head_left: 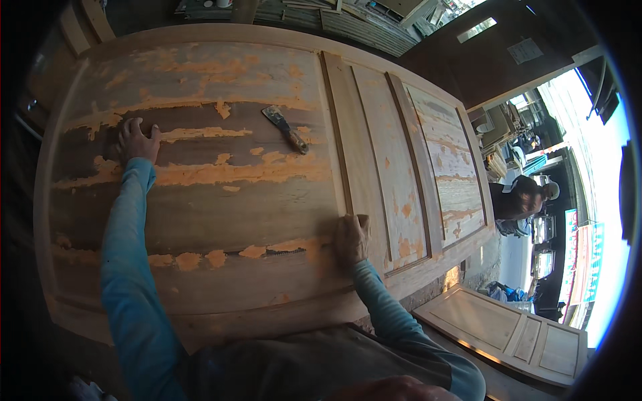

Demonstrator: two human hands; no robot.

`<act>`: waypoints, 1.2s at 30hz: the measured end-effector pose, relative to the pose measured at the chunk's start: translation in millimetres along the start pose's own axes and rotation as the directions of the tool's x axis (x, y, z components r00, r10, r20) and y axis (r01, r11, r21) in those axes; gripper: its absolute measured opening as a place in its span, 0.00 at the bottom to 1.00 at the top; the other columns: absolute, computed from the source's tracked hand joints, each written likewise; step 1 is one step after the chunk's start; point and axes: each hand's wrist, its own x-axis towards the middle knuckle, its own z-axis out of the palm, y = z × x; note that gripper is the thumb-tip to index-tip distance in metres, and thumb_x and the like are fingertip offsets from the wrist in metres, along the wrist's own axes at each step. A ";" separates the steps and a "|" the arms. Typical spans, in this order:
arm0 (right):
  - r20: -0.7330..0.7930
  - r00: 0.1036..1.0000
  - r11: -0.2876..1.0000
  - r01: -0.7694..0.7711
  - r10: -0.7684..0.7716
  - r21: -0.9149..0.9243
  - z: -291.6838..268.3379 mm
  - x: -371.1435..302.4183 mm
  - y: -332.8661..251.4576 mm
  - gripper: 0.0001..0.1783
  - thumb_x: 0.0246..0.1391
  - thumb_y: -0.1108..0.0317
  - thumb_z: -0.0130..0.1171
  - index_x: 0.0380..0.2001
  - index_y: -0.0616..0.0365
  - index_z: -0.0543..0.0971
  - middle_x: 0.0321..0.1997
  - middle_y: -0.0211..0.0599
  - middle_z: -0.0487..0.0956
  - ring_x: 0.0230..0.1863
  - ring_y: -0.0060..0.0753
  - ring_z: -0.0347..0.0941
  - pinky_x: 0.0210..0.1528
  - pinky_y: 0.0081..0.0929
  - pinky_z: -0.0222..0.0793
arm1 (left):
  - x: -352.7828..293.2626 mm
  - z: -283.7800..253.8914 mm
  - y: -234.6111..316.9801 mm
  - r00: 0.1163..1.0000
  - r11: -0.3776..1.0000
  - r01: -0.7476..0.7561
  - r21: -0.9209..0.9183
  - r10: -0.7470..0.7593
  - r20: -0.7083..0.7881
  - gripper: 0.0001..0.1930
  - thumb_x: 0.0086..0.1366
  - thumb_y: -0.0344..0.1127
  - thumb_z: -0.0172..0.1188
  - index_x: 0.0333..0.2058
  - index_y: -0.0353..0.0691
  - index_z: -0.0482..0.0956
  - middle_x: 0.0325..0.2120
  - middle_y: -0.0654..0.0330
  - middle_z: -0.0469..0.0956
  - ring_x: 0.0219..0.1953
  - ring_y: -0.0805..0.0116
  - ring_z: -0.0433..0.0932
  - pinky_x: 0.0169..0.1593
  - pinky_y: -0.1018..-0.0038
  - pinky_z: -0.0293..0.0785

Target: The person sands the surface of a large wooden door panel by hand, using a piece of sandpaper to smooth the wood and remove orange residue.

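Observation:
A large wooden panelled door (261,208) lies flat before me, smeared with orange filler in streaks and patches. My left hand (138,142) rests on the large panel toward its left side, fingers apart, beside a filler streak. My right hand (352,240) is curled and pressed against the panel's right edge, close to a raised wooden strip (338,127). Whatever lies under its fingers is hidden; the filler beside it looks smeared or blurred. A putty knife (286,129) with a worn blade lies on the panel between and beyond my hands.
Another panelled door (508,332) lies at the lower right. A person (520,199) in dark clothes is beyond the door's right end. Stacked boards (361,32) line the far side, and a dark brown door (491,57) stands at the upper right.

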 end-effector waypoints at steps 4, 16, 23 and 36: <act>0.012 1.000 1.000 0.005 -0.005 0.014 -21.5 -70.0 18.5 0.06 0.58 0.71 0.59 0.38 0.58 0.76 0.40 0.52 0.71 0.41 0.56 0.72 0.43 0.48 0.70 | -7.6 -0.8 8.8 1.000 1.000 -0.027 0.003 0.027 -0.002 0.29 0.65 0.57 0.55 0.60 0.50 0.69 0.64 0.59 0.64 0.68 0.56 0.60 0.67 0.50 0.57; -0.021 1.000 1.000 -0.010 0.010 0.011 -18.9 -74.7 29.3 0.11 0.57 0.66 0.62 0.42 0.54 0.75 0.43 0.51 0.72 0.40 0.61 0.74 0.39 0.56 0.71 | -7.4 0.4 7.4 0.999 0.999 -0.029 -0.015 0.029 -0.016 0.29 0.64 0.57 0.56 0.59 0.50 0.70 0.63 0.59 0.64 0.67 0.54 0.61 0.66 0.50 0.58; -0.020 0.998 0.998 -0.052 0.052 0.024 3.2 -3.8 10.0 0.10 0.57 0.63 0.59 0.39 0.54 0.74 0.40 0.49 0.72 0.41 0.59 0.72 0.40 0.53 0.70 | -8.8 -4.9 9.6 0.999 0.999 -0.038 -0.013 0.038 -0.008 0.29 0.64 0.57 0.56 0.59 0.49 0.69 0.64 0.59 0.64 0.67 0.55 0.61 0.67 0.51 0.58; -0.066 0.997 0.999 -0.039 0.039 -0.008 4.1 -13.9 15.1 0.09 0.57 0.64 0.61 0.39 0.53 0.75 0.40 0.47 0.72 0.40 0.57 0.72 0.42 0.52 0.69 | -12.0 -9.5 14.3 1.000 0.999 -0.018 -0.034 0.018 0.002 0.28 0.64 0.56 0.56 0.59 0.50 0.70 0.64 0.59 0.64 0.68 0.56 0.60 0.67 0.51 0.56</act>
